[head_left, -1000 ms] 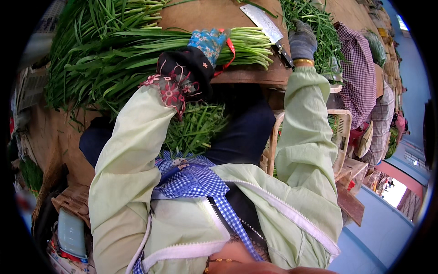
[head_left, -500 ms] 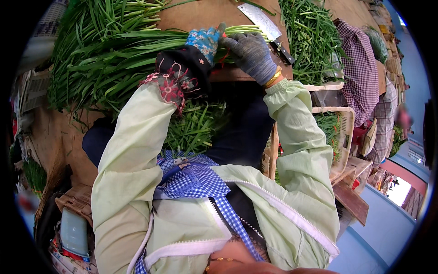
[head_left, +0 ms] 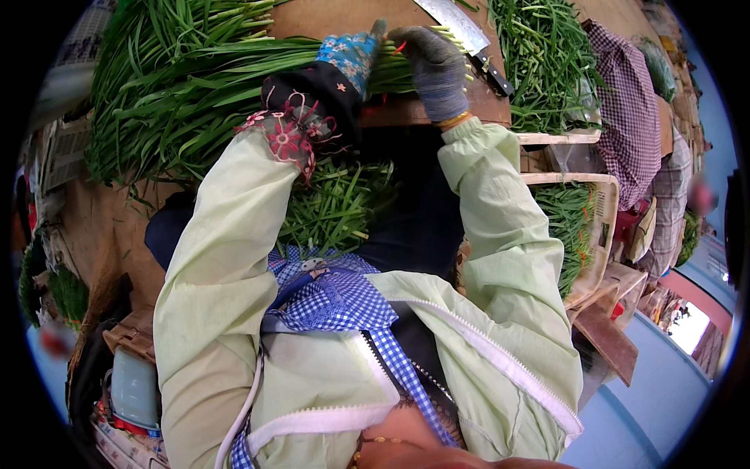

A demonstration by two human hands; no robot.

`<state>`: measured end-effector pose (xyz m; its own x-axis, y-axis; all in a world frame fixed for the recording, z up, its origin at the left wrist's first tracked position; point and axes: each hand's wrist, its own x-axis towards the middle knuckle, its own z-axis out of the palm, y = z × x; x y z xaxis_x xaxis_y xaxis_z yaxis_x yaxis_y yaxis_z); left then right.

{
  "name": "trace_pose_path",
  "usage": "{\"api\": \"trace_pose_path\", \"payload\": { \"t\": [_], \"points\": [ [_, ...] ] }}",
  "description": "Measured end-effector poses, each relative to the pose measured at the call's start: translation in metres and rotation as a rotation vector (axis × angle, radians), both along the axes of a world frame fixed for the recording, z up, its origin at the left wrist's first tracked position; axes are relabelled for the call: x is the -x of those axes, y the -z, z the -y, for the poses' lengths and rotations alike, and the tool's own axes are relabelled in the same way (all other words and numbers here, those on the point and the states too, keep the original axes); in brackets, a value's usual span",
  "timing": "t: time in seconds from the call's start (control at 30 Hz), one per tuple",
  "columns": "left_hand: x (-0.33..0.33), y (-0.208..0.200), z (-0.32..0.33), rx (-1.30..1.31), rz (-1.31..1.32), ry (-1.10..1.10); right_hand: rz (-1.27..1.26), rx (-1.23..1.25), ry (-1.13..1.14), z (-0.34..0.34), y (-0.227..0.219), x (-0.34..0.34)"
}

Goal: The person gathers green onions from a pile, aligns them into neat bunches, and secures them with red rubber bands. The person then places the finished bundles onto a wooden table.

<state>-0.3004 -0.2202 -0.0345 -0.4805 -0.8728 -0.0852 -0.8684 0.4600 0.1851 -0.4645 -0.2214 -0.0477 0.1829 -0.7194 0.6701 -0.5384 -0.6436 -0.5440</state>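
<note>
My left hand (head_left: 348, 59), in a blue flowered glove, is closed around a bunch of long green chives (head_left: 394, 74) lying across the table; the leaves trail left and the pale stem ends point right. My right hand (head_left: 437, 69), in a grey knit glove, curls over the stems with thumb and fingers pinched at a thin red tie (head_left: 401, 48). How far the tie goes round the bunch is hidden. A cleaver-like knife (head_left: 461, 25) with a black handle lies just right of my right hand.
A large heap of chives (head_left: 164, 102) covers the table's left side. Cut greens fill a crate (head_left: 547, 74) at the right, with another crate (head_left: 605, 227) of tied bunches nearer me. Loose trimmings (head_left: 332, 207) lie in my lap. A wooden table edge (head_left: 398, 113) runs before me.
My right hand has lifted and turned upright, drawing the red tie up over the stems. My left hand keeps its grip, slightly farther away. The view has shifted a little.
</note>
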Motion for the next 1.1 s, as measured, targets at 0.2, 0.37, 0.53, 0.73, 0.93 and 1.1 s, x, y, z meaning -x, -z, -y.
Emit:
{"api": "trace_pose_path", "payload": {
  "t": [0.2,0.37,0.53,0.73,0.93,1.1],
  "points": [
    [0.0,0.02,-0.003,0.284,0.004,0.05,-0.034,0.134,0.075,-0.004,0.026,-0.012],
    [-0.012,-0.003,-0.031,0.561,-0.097,0.281,-0.01,0.146,0.112,-0.001,0.033,-0.009],
    [-0.007,0.021,-0.038,0.408,0.258,0.625,-0.036,0.148,0.119,-0.002,0.03,-0.015],
    [0.014,0.08,-0.018,0.69,0.39,0.667,0.006,0.063,0.14,-0.006,0.033,-0.016],
    [0.014,0.048,-0.02,0.649,0.453,0.793,0.125,0.004,0.047,-0.011,0.021,-0.019],
    [0.028,0.067,-0.014,0.686,0.873,0.668,0.031,0.002,0.149,-0.004,0.03,-0.015]
  ]
}}
